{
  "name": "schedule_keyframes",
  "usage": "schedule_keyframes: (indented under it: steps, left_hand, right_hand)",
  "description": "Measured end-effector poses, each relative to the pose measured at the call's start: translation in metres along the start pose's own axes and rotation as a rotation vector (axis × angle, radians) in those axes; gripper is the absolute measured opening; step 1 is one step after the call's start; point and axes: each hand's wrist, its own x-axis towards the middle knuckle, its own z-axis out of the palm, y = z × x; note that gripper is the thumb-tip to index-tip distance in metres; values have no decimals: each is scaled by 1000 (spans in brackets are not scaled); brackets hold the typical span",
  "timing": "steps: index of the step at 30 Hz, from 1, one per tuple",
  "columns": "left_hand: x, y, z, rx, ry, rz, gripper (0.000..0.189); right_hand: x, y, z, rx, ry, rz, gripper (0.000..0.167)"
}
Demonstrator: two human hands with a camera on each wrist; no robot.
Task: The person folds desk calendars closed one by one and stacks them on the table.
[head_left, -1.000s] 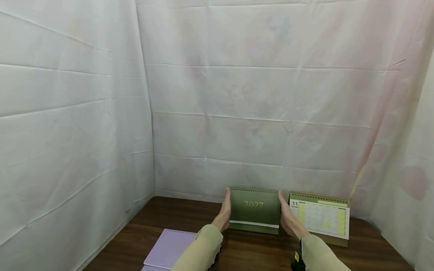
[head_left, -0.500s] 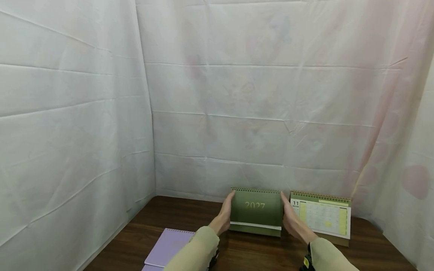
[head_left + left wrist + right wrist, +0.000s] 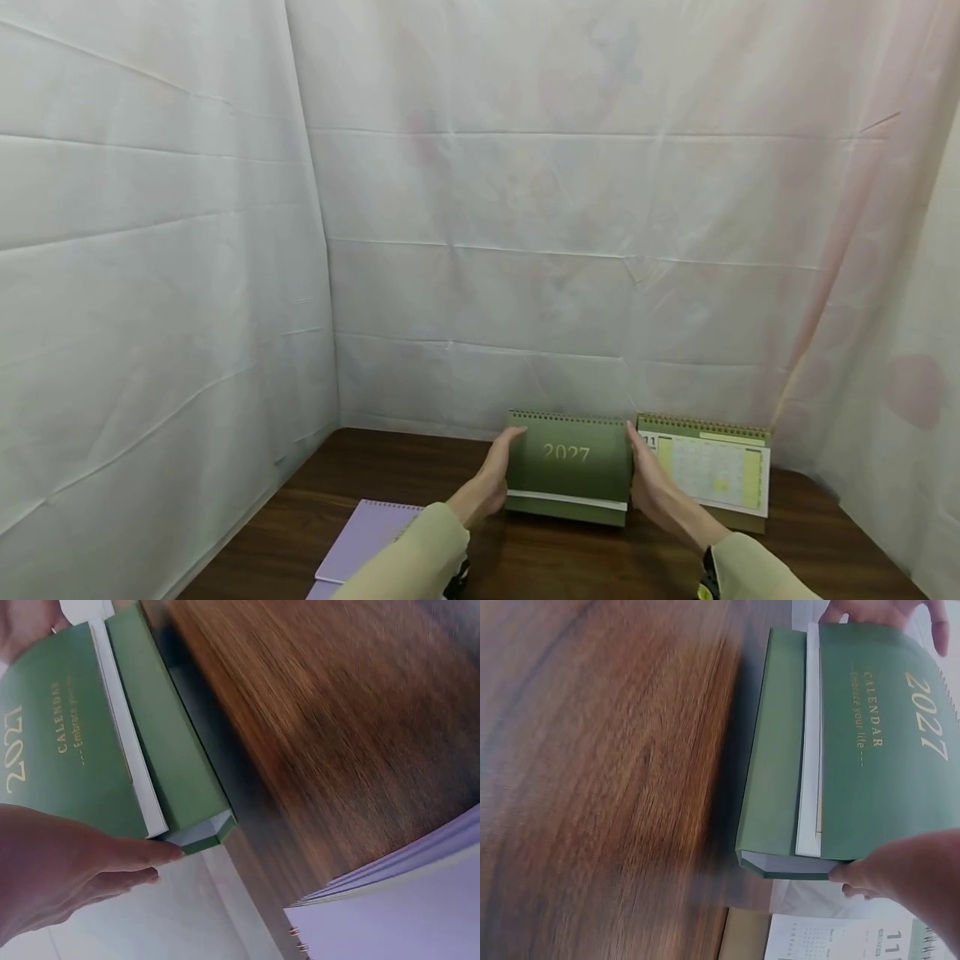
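Where the green calendar (image 3: 570, 467) is: between the left hand (image 3: 491, 477) and the right hand (image 3: 652, 483)
Fingers (image 3: 146, 853): grasping its 2 sides
Purple notebook (image 3: 367, 537): on the tabletop (image 3: 405, 462)
White calendar (image 3: 712, 475): standing just beside the right hand

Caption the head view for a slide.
Left hand and right hand hold a green 2027 calendar between them, beside a calendar marked 11; a lilac spiral-bound pad lies on the wood-grain table.

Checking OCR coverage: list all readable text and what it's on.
"2027": cover of the green calendar
"CALENDAR": same cover
"Embrace your life": same cover, flanked by dashes
"11": month-page calendar
Unreadable: that calendar's smaller print, too small or blurred
Purple spiral-bound item: nothing legible
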Motion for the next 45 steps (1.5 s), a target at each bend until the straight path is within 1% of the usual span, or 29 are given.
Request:
schedule_keyframes:
  steps: [4, 8, 11, 16, 18, 21, 25, 27, 30, 34, 39, 41, 42, 45]
  left_hand:
    - [-10, 4, 1, -11, -4, 2, 94]
    - [-21, 6, 2, -12, -26, 9, 93]
    - [-31, 7, 1, -7, -57, 16, 91]
    - [-44, 11, 0, -3, -111, 37, 88]
    - [-48, 12, 1, -2, -130, 42, 87]
    - [-53, 14, 1, 0, -140, 52, 89]
    - [-56, 14, -1, 3, -143, 63, 90]
    - [-57, 13, -2, 9, -151, 66, 89]
    - [-57, 13, -4, 22, -159, 80, 88]
    - [-56, 12, -6, 50, -169, 93, 85]
    - [-58, 12, -7, 102, -150, 119, 79]
    - [-59, 12, -7, 124, -139, 133, 76]
    - [-60, 12, -8, 135, -138, 137, 75]
    - [-60, 10, -7, 165, -123, 148, 72]
  right_hand:
    - [-11, -6, 1, -9, -14, 1, 85]
    - [-23, -10, 2, -24, -61, -3, 85]
    - [-31, -11, 3, -33, -92, -2, 85]
    - [-42, -13, 4, -39, -79, -5, 84]
    - [-46, -14, 3, -29, -75, 3, 83]
    - [-49, -16, 3, -13, -83, 16, 80]
    - [-52, -19, 3, -50, -109, 43, 78]
    - [-55, -20, 3, -85, -112, 56, 76]
    - [-58, -21, 1, -150, -109, 53, 72]
    - [-60, -20, -2, -255, -94, 11, 67]
    - [-59, -22, -3, -381, -49, 5, 67]
    - [-59, -23, -3, -449, -22, -1, 66]
    - [-60, -22, -3, -492, -14, -13, 66]
    - [-62, -20, -5, -606, 11, -85, 61]
